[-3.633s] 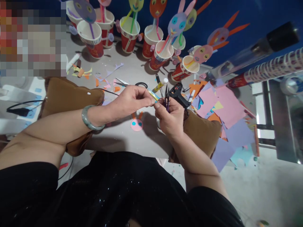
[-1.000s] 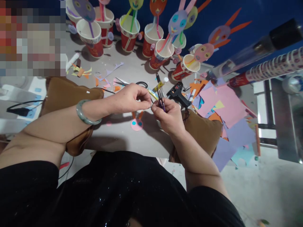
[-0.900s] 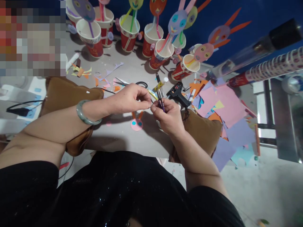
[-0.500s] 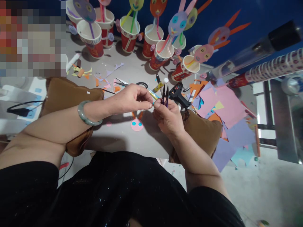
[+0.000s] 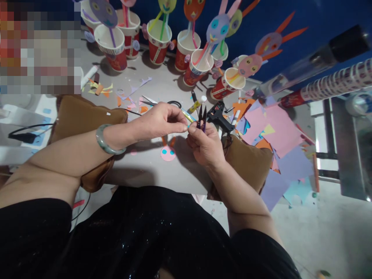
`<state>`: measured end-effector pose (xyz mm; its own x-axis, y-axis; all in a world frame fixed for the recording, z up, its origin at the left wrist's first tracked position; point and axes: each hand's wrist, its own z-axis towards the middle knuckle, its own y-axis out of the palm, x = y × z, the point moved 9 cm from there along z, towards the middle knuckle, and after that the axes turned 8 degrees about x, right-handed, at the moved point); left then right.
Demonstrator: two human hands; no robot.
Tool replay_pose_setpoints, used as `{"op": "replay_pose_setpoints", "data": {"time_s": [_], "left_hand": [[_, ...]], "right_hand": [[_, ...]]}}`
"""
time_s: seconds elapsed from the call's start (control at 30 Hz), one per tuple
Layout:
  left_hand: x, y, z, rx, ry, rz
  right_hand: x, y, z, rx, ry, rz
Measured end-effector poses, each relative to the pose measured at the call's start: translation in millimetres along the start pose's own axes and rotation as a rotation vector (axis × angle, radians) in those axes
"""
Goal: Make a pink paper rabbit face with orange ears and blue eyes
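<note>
My right hand (image 5: 207,144) is closed round small thread snips (image 5: 202,118), their two dark blades pointing up and slightly apart. The thumb and finger of my left hand (image 5: 159,121) pinch together right beside it. A tiny blue piece (image 5: 188,126) shows where the fingertips of both hands meet; its shape is mostly hidden. On the table below lies a round pink paper face (image 5: 167,154) with two blue eyes and orange ears. Black-handled scissors (image 5: 174,104) lie partly behind my left hand.
Red paper cups (image 5: 158,42) with paper faces on straws stand along the back. A black glue gun (image 5: 219,116) lies right, near coloured paper sheets (image 5: 281,128). Brown cushions (image 5: 84,116) flank the table; paper scraps (image 5: 128,99) lie left, a stack of cups (image 5: 337,83) far right.
Almost nothing differs. The snips in my right hand have shifted very slightly, and both hands stay together at the tiny blue piece.
</note>
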<state>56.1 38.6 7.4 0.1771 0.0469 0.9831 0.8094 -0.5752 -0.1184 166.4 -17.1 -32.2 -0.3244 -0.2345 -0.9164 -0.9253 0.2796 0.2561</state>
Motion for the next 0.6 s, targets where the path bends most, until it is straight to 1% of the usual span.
{"op": "replay_pose_setpoints", "data": {"time_s": [0.2,0.33,0.43,0.5,0.6], "left_hand": [[0,-1,-1,0.021,-0.02,-0.011],[4,-6,-3,0.084,-0.057,-0.043],[6,-9,-5,0.102,-0.086,-0.052],[5,-10,-5,0.103,-0.095,-0.06],[2,-11,-4,0.108,-0.085,-0.076]], "right_hand": [[0,-1,0,-0.026,-0.03,-0.042],[-3,-3,1,-0.071,-0.129,-0.09],[-6,-2,0,-0.113,-0.196,-0.138],[-6,-2,-1,-0.112,-0.208,-0.184],[-5,-2,-1,-0.087,-0.188,-0.252]]}}
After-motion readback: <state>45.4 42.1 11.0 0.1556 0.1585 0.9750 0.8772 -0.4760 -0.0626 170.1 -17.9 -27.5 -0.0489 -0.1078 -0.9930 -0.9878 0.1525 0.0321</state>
